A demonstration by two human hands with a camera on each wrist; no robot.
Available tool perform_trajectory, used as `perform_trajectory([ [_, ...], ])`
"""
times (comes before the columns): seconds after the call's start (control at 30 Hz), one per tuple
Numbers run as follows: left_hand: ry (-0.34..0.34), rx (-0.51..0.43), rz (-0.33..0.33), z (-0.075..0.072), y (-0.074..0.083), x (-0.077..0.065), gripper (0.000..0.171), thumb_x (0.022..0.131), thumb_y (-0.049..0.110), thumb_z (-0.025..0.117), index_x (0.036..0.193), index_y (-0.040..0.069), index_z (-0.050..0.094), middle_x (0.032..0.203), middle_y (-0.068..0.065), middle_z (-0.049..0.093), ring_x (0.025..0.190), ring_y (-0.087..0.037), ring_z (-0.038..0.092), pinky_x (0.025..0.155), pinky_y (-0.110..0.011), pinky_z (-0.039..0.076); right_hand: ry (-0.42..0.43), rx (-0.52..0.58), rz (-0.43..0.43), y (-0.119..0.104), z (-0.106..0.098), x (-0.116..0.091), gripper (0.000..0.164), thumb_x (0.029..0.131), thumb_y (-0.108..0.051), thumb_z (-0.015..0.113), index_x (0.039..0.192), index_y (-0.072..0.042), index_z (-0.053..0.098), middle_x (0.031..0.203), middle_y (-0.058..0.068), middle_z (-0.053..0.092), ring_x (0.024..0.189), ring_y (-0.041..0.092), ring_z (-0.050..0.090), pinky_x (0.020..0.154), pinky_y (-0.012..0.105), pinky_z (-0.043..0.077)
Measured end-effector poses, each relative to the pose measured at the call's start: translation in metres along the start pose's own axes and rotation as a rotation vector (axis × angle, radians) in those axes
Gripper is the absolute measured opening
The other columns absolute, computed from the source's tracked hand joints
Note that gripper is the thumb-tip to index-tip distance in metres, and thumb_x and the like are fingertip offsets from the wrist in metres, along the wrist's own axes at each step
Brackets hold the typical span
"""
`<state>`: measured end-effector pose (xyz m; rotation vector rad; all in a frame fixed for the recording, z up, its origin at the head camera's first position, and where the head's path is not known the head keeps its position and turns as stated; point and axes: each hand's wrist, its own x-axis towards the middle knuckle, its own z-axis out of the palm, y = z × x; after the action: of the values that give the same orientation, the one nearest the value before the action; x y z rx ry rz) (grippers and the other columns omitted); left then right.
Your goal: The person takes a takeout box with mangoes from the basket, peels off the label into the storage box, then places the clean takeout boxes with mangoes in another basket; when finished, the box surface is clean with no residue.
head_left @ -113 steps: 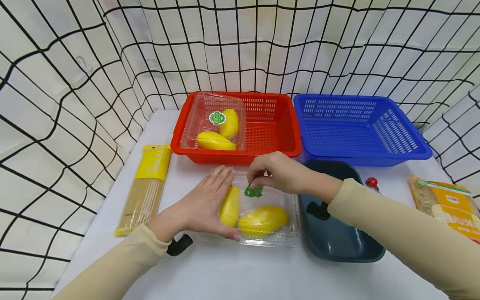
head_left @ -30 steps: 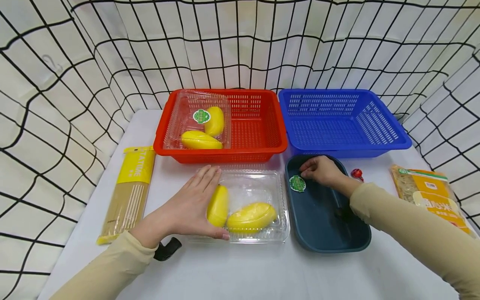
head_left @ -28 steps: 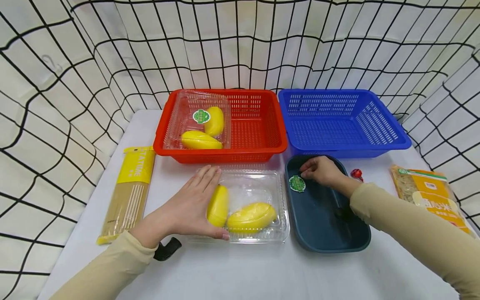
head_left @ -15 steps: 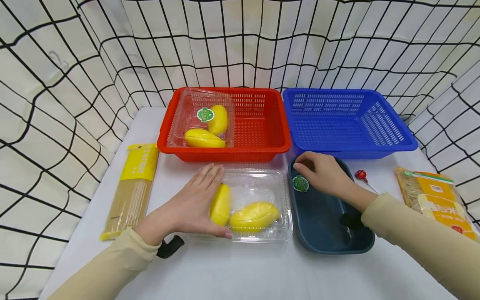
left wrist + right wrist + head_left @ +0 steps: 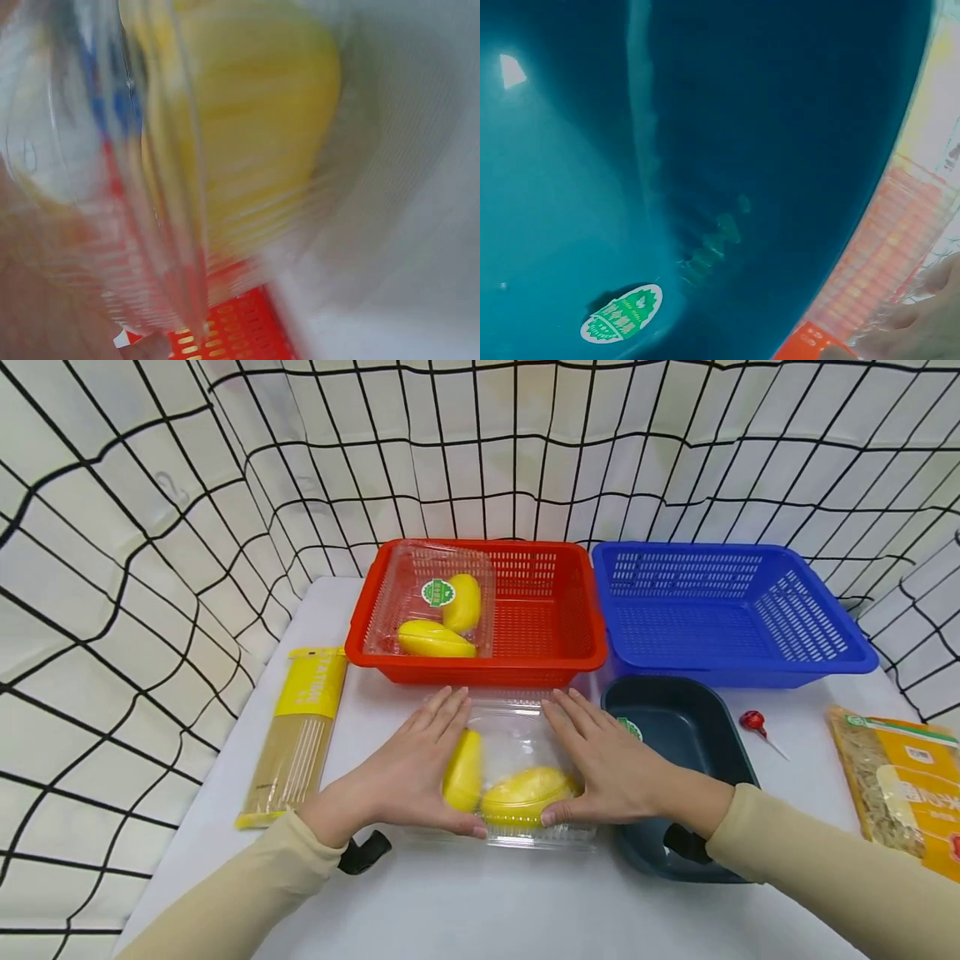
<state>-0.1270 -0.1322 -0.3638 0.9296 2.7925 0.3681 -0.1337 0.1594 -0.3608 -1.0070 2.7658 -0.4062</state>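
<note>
A clear plastic clamshell box [image 5: 517, 727] with two yellow mangoes [image 5: 527, 795] lies in front of me. My left hand [image 5: 412, 768] rests along its left side, fingers straight and thumb at the near edge. On the right side, my right hand [image 5: 611, 760] lies over the box in the same way, thumb near the front mango. In the left wrist view, a mango [image 5: 247, 112] shows blurred through the ribbed plastic. A green and white sticker [image 5: 622, 315] sits inside the dark blue tub [image 5: 675, 718], partly hidden by my right hand in the head view.
Behind stand a red basket [image 5: 525, 672] holding another clear box of mangoes [image 5: 437, 639], and a blue basket [image 5: 735, 672]. Left lies a noodle pack [image 5: 296, 743]. Right are a red lollipop [image 5: 752, 721] and an orange-labelled bag [image 5: 900, 785]. Netting hangs over white walls.
My right hand has peeled the green sticker off the box, put it in the tub, let go and come back to the box's right side. My left hand has stayed on the box.
</note>
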Motion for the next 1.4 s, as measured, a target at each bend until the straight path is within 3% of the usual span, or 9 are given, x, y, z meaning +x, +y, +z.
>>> perform_trajectory([
  [0.2,0.077,0.000,-0.031,0.009,0.010,-0.008,0.132,0.076,0.080,0.065,0.162,-0.002,0.010,0.173,-0.018,0.004,0.161,-0.039,0.001,0.130,-0.055,0.014,-0.021,-0.029,0.015,-0.002,0.000,-0.004,0.124,0.077,-0.076,0.066,0.163,-0.002,0.017,0.172,0.019,0.013,0.158,0.045,0.010,0.122,0.066,0.023],
  [0.37,0.157,-0.003,-0.169,0.018,0.026,-0.016,0.121,0.083,0.077,0.059,0.161,-0.005,0.017,0.171,-0.023,0.012,0.159,-0.044,0.008,0.124,-0.063,0.025,-0.027,-0.052,0.040,-0.010,0.001,-0.005,0.125,0.077,-0.077,0.066,0.163,0.000,0.016,0.171,0.022,0.013,0.158,0.046,0.011,0.122,0.067,0.023],
  [0.53,0.194,0.085,-0.268,0.025,0.038,-0.021,0.127,0.079,0.083,0.057,0.160,-0.006,0.019,0.169,-0.026,0.016,0.156,-0.048,0.015,0.118,-0.067,0.031,-0.028,-0.080,0.091,-0.022,0.003,-0.010,0.124,0.079,-0.080,0.062,0.161,0.002,0.020,0.169,0.025,0.017,0.156,0.050,0.016,0.120,0.069,0.026],
  [0.7,0.246,0.165,-0.217,0.026,0.036,-0.020,0.128,0.076,0.084,0.060,0.158,-0.008,0.025,0.167,-0.027,0.024,0.154,-0.047,0.024,0.115,-0.062,0.038,0.005,-0.107,0.116,-0.026,0.001,-0.011,0.119,0.080,-0.079,0.062,0.160,0.002,0.027,0.164,0.027,0.030,0.150,0.050,0.032,0.114,0.070,0.036],
  [0.87,0.255,0.164,-0.164,0.026,0.028,-0.016,0.126,0.076,0.085,0.059,0.158,-0.007,0.027,0.167,-0.026,0.023,0.154,-0.046,0.025,0.115,-0.062,0.039,-0.009,0.021,0.104,-0.013,-0.008,0.006,0.108,0.086,-0.066,0.067,0.161,-0.001,0.025,0.159,0.025,0.040,0.142,0.045,0.045,0.111,0.064,0.043],
  [1.0,0.245,0.151,-0.126,0.025,0.021,-0.014,0.125,0.077,0.084,0.059,0.159,-0.004,0.026,0.168,-0.025,0.021,0.154,-0.046,0.024,0.118,-0.062,0.037,-0.108,0.203,0.074,0.002,-0.015,0.032,0.097,0.094,-0.056,0.064,0.164,-0.007,0.019,0.162,0.022,0.036,0.147,0.043,0.041,0.115,0.063,0.040],
  [1.13,0.260,0.147,-0.066,0.026,0.011,-0.011,0.124,0.077,0.082,0.061,0.160,-0.002,0.024,0.168,-0.026,0.021,0.154,-0.046,0.025,0.119,-0.059,0.037,-0.216,0.353,0.071,0.014,-0.021,0.052,0.084,0.098,-0.051,0.059,0.163,-0.012,0.023,0.163,0.016,0.038,0.148,0.040,0.040,0.117,0.063,0.038],
  [1.27,0.246,0.137,-0.031,0.025,0.003,-0.011,0.122,0.078,0.082,0.060,0.162,0.001,0.023,0.169,-0.024,0.017,0.155,-0.044,0.023,0.118,-0.059,0.037,-0.363,0.482,0.156,0.023,-0.024,0.066,0.077,0.100,-0.054,0.053,0.161,-0.013,0.030,0.156,0.013,0.047,0.141,0.037,0.049,0.115,0.059,0.042],
  [1.4,0.217,0.118,0.000,0.024,-0.005,-0.012,0.119,0.079,0.081,0.060,0.163,0.006,0.021,0.171,-0.021,0.014,0.157,-0.042,0.020,0.120,-0.058,0.035,-0.532,0.628,0.277,0.028,-0.024,0.077,0.078,0.102,-0.056,0.049,0.162,-0.013,0.027,0.156,0.013,0.047,0.142,0.037,0.047,0.116,0.059,0.042],
])
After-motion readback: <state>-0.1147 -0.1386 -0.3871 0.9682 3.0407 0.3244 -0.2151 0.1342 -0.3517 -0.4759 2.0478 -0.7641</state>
